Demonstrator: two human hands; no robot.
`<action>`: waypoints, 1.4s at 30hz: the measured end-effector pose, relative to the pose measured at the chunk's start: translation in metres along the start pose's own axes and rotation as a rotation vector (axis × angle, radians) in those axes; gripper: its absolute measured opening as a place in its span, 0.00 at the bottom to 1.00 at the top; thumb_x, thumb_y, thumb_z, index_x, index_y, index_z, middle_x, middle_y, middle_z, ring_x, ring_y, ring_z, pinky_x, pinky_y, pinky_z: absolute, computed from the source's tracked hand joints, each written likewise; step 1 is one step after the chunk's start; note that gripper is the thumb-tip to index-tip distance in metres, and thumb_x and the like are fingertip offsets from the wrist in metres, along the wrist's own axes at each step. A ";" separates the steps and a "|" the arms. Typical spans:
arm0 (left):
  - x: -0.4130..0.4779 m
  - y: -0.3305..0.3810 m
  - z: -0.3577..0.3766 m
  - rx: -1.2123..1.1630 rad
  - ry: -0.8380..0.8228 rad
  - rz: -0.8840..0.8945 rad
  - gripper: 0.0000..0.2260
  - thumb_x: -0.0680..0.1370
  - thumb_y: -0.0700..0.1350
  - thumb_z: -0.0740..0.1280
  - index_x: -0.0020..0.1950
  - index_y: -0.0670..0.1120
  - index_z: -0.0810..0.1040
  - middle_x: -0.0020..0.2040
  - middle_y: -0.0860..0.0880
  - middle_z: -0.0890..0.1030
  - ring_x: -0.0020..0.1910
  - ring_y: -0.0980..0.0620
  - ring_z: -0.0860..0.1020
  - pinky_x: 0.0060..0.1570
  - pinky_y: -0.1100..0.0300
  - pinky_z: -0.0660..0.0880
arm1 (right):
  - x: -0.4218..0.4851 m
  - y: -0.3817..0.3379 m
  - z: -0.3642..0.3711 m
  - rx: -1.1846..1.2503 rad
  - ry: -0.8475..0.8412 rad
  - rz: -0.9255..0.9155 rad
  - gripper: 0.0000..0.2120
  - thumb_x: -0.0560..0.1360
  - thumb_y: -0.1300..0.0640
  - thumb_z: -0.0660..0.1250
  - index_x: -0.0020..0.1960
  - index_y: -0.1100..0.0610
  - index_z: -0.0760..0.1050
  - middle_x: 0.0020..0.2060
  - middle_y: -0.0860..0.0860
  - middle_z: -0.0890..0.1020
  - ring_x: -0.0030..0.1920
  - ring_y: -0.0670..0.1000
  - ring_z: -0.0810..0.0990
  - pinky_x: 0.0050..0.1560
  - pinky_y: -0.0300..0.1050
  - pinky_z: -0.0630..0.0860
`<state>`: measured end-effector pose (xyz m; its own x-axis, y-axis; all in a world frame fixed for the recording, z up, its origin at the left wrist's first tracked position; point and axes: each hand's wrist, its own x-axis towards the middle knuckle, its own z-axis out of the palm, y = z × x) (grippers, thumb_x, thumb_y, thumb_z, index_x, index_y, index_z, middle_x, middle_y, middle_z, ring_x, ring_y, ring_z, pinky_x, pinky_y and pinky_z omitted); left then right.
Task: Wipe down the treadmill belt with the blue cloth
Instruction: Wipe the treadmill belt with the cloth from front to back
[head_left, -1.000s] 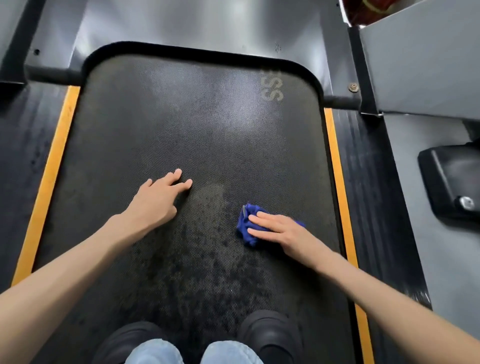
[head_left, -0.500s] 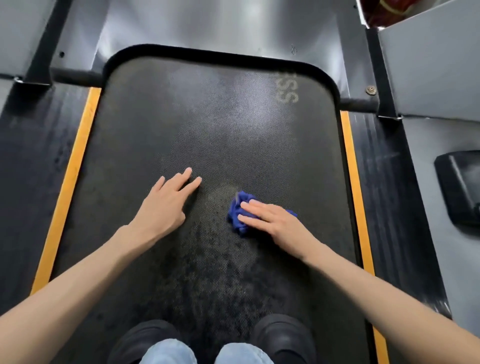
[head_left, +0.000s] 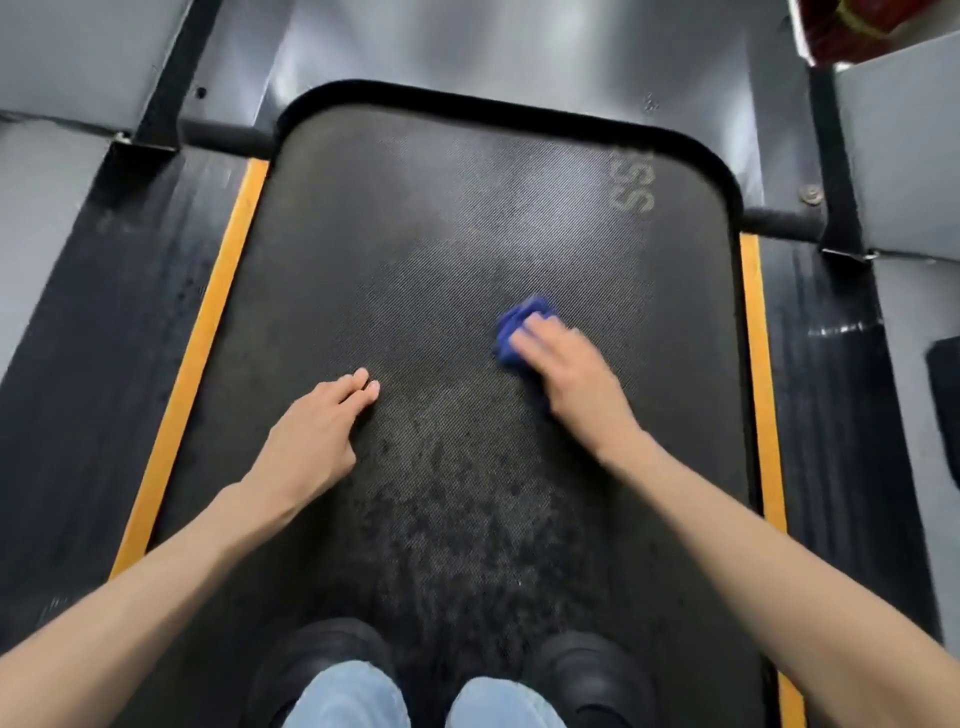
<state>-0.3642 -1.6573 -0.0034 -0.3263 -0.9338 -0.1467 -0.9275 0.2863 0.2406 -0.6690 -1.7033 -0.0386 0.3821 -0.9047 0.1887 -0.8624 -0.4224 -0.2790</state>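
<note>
My right hand (head_left: 574, 374) is down on the blue cloth (head_left: 519, 332), fingers laid out fairly straight across the top and pressing it flat rather than curling round it, though they're blurred, so I can't tell what the thumb is doing. The cloth is bunched up under my fingers on the treadmill belt (head_left: 441, 249), right of centre, with a crumpled edge poking out past my fingertips. My left hand (head_left: 317, 431) rests on the belt left of centre, fingers (head_left: 358, 384) released, held together and pointing forward, holding nothing. The two hands are well apart. Between them and back toward me the belt is dark and blotchy. Pale lettering (head_left: 631, 182) sits near the belt's far right corner. An orange strip (head_left: 208, 338) runs along each side. My black shoes (head_left: 322, 654) stand on the near end, with my jeans (head_left: 353, 696) just over them.
</note>
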 end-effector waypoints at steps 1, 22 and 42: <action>-0.003 -0.002 0.001 -0.024 -0.025 -0.001 0.30 0.61 0.26 0.67 0.64 0.37 0.75 0.65 0.39 0.75 0.60 0.38 0.76 0.58 0.46 0.72 | 0.011 0.007 -0.003 -0.003 0.051 0.229 0.24 0.71 0.69 0.60 0.67 0.60 0.70 0.68 0.60 0.70 0.69 0.61 0.67 0.70 0.56 0.62; -0.005 0.000 -0.005 -0.168 -0.144 -0.076 0.34 0.72 0.31 0.58 0.76 0.47 0.54 0.77 0.51 0.51 0.76 0.53 0.52 0.73 0.59 0.49 | -0.046 -0.088 0.016 0.127 -0.203 -0.227 0.28 0.69 0.67 0.51 0.67 0.57 0.70 0.68 0.55 0.70 0.69 0.54 0.67 0.70 0.49 0.61; -0.008 -0.003 -0.018 -0.192 -0.142 -0.107 0.33 0.71 0.30 0.58 0.74 0.52 0.61 0.75 0.57 0.57 0.74 0.57 0.57 0.70 0.58 0.62 | 0.053 0.001 0.000 0.104 -0.056 0.278 0.27 0.70 0.74 0.58 0.68 0.62 0.68 0.70 0.61 0.66 0.71 0.61 0.62 0.73 0.45 0.53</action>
<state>-0.3550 -1.6541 0.0139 -0.2633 -0.9132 -0.3109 -0.9107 0.1290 0.3923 -0.6495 -1.7515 -0.0289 0.1568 -0.9868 0.0398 -0.8988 -0.1593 -0.4084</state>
